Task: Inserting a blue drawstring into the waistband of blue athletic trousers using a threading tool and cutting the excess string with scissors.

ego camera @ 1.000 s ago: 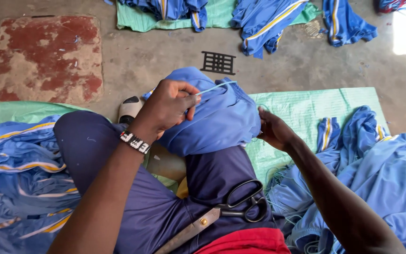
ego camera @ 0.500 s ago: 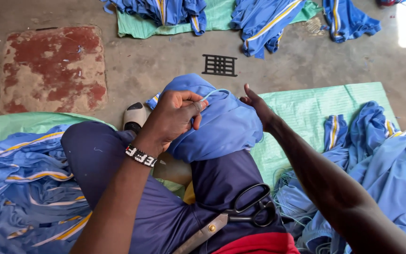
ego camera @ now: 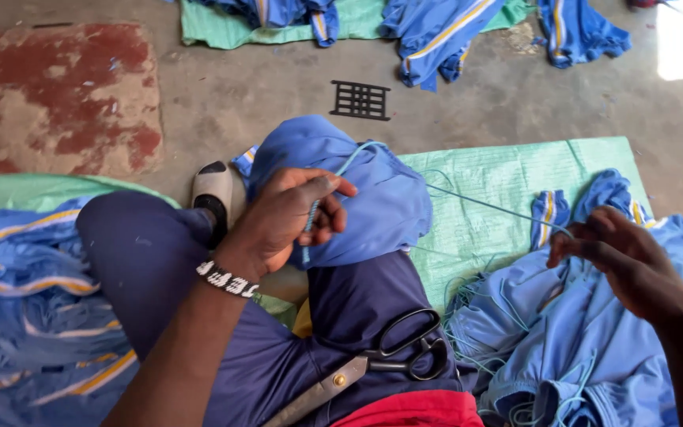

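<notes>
Blue polyester garment (ego camera: 357, 198), bunched over the person's knee, sat under the left hand (ego camera: 282, 221), whose fingers (ego camera: 322, 209) were closed on a thin light-blue drawstring cord (ego camera: 484, 205) where it met the cloth. From there the cord ran taut toward four o'clock to the right hand (ego camera: 622, 257), where the fingers were pinched shut on its far end. A beaded black-and-white bracelet (ego camera: 227, 278) circled the left wrist. Black-handled steel scissors (ego camera: 381, 365) lay on the dark navy trousers (ego camera: 278, 348) at six o'clock from the garment, apart from both hands. Under the right hand lay a heap of blue shorts with yellow and white stripes (ego camera: 579, 356), tangled with loose cords. A woven green plastic mat (ego camera: 499, 178) covered the grey concrete floor (ego camera: 468, 111), with a small black metal drain grate (ego camera: 360, 100) at twelve o'clock and a worn red patch (ego camera: 65, 95) at ten.
</notes>
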